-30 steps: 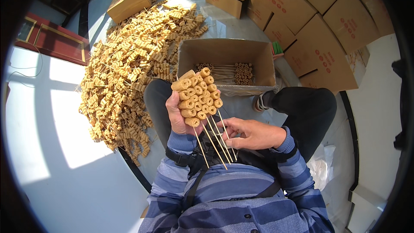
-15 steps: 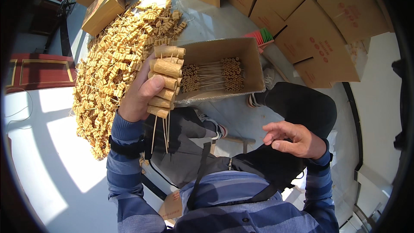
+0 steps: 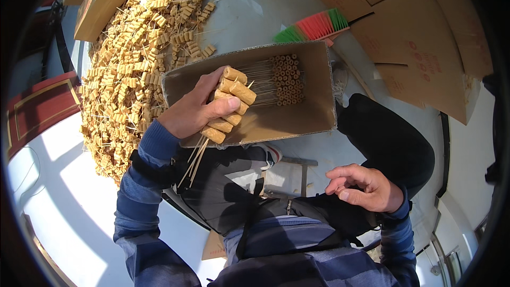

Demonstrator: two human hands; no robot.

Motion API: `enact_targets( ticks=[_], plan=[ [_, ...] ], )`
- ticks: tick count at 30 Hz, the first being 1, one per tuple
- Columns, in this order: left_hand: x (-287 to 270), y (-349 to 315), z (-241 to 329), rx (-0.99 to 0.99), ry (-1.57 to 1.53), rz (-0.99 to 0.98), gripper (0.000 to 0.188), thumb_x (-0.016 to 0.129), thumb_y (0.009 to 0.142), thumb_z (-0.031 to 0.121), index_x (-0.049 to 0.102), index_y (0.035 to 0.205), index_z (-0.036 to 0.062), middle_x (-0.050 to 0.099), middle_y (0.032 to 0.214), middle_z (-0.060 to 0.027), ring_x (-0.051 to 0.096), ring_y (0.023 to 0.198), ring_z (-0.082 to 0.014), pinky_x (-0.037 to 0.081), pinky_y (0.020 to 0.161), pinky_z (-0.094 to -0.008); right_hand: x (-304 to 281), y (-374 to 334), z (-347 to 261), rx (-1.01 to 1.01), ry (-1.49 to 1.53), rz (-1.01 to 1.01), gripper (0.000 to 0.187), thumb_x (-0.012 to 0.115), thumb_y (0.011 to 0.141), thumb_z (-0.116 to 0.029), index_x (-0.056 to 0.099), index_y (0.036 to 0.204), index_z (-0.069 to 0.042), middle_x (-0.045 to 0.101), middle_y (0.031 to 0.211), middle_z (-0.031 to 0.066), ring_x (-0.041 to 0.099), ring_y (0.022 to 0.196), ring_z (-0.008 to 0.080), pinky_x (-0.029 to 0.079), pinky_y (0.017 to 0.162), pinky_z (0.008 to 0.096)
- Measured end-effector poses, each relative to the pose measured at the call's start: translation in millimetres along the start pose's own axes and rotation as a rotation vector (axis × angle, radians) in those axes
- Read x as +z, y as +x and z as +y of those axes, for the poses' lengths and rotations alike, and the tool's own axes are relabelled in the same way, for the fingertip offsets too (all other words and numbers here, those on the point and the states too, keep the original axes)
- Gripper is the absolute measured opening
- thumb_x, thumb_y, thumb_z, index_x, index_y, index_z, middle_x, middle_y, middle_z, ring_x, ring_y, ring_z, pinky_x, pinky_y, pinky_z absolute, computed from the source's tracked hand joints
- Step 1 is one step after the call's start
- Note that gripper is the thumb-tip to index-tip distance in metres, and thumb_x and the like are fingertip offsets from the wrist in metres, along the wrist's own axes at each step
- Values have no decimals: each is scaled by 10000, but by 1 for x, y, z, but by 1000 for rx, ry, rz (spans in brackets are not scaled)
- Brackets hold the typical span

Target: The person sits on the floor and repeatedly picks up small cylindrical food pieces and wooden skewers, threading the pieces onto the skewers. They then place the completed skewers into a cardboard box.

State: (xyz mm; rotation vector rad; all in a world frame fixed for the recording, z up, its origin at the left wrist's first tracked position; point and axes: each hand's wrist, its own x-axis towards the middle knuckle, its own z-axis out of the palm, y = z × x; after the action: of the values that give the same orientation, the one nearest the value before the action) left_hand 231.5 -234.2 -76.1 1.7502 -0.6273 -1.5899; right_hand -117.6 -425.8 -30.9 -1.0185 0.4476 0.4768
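Note:
My left hand [image 3: 192, 107] is closed around a bunch of skewered tan rolls [image 3: 226, 103]. Thin sticks hang below its palm, and my thumb presses on the front rolls. The bunch hovers over the left part of an open cardboard box [image 3: 297, 123]. Inside the box, more skewers lie sideways, their hollow roll ends stacked at the right [image 3: 287, 79]; the held bunch and my hand hide the box's left interior. Over my right thigh, my right hand [image 3: 369, 187] holds nothing, its fingers loosely bent and the thumb apart.
A big heap of skewered rolls [image 3: 127, 79] covers the floor at left, beside a cardboard carton [image 3: 101, 5]. A broom with red and green bristles [image 3: 313, 25] lies behind the box. Large flat cartons [image 3: 414, 37] lean at the right. A small stool [image 3: 303, 172] stands between my legs.
My left hand has brought the bunch rightward over the box and tilted it. My right hand stays by my thigh, still empty. The view has also shifted.

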Motion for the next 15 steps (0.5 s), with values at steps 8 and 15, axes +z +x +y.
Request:
enact_targets(
  ticks=[8,15],
  plan=[
    [-29,-126,22,-73,-278,59,1041,755,821,413,162,1582,24,453,1427,-148,455,1315,-242,358,1104,-349,3,-76,40,381,3,-230,329,553,1036,-149,563,1338,-21,681,1183,104,691,994,189,543,894,295],
    [-6,-289,1,-242,-423,356,1298,858,601,521,164,1549,-30,463,1329,-248,580,1020,-248,517,806,-341,13,-159,69,786,-57,-70,264,559,1037,-200,652,1222,-36,702,1129,95,708,934,172,566,901,301]
  ],
)
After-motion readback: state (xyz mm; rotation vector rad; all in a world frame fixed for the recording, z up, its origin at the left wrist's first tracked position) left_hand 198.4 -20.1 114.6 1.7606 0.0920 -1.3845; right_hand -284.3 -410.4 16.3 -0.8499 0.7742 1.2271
